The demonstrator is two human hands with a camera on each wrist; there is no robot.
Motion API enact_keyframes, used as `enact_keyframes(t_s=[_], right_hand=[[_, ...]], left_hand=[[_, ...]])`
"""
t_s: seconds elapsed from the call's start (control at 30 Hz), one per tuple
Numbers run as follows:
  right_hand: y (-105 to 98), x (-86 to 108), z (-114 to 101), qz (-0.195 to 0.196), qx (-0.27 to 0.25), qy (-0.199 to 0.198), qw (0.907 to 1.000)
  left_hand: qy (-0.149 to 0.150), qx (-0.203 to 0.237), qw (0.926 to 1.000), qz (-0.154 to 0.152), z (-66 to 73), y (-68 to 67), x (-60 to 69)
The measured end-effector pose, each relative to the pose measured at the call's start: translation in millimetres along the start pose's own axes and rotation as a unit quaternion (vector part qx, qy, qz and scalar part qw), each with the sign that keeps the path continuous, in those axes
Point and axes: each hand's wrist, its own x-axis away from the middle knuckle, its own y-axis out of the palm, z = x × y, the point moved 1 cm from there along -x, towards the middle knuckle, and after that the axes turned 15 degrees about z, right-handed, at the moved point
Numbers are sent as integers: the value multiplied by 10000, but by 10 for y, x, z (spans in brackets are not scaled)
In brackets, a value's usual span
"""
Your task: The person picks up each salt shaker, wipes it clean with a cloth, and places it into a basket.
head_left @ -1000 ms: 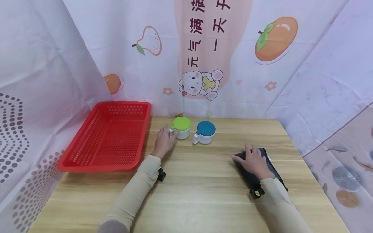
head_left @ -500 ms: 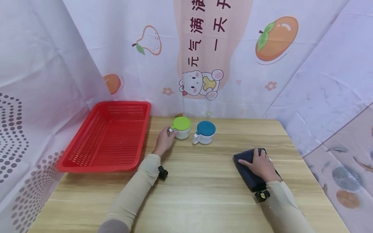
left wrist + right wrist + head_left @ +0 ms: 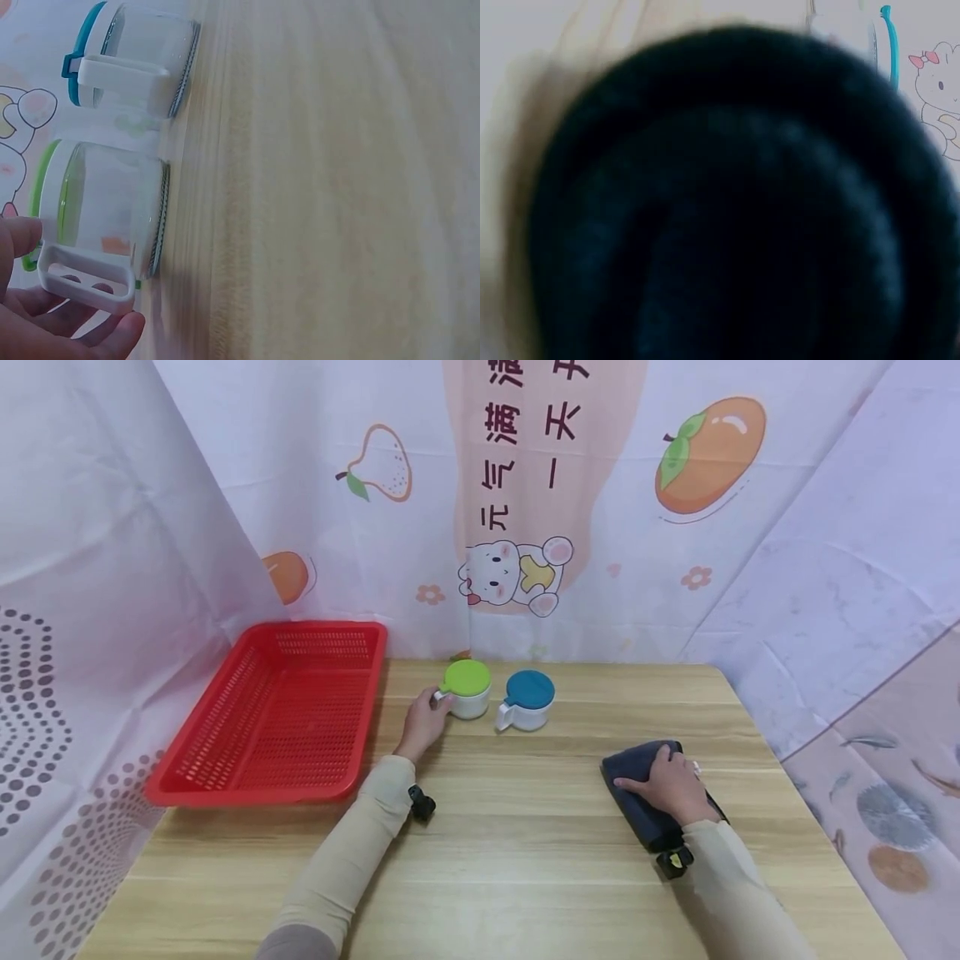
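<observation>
With left hand [image 3: 425, 724], grips the white side handle [image 3: 86, 277] of the green-lidded condiment jar [image 3: 469, 707]: thumb up by the green lid [image 3: 467, 677], other fingers curled behind and under the handle, partly visible through its slots in the left wrist view. Jar upright on the wood-grain table [image 3: 510, 843], near the back edge; see-through body, lid down.

With right hand [image 3: 671, 785], rests palm down on the folded dark navy cloth [image 3: 647, 820], thumb spread well away from loosely bent fingers, no pinch visible. Cloth on right side of table, well apart from both jars. In the right wrist view, mostly blurred dark rolled fabric, layers curving round each other; fingers out of sight there.

Just right of the green-lidded jar, not touching: blue-lidded condiment jar [image 3: 527, 718], upright, lid down, white handle toward lower left. At left, red plastic basket [image 3: 262, 796] with perforated walls and base, just beside the left hand, partly past the table edge. Behind: white curtain [image 3: 615, 585] with fruit prints, cartoon animal, Chinese characters. On both forearms, beige sleeves [image 3: 352, 852]; at each wrist, small black camera [image 3: 422, 804].
</observation>
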Motion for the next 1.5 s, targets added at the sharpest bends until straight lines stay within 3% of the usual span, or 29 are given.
enact_keyframes(t_s=[0.2,0.37,0.8,1.33,1.5], right_hand=[[-20,41,-51,-8,305,-306,9991],[-68,84,-33,-152,78,-109,9998],[-125,30,17,49,-118,135,9998],[-97,-29,42,440,-360,596,9966],[-87,-25,53,489,-420,625,9960]], left_hand=[[-112,162,9998,43,-44,-23,5],[-186,383,9990,132,-52,-11,-11],[-268,709,9965,358,-51,37,-32],[-836,1080,9886,629,-16,9,-87],[-843,1075,9882,697,-7,22,-77]])
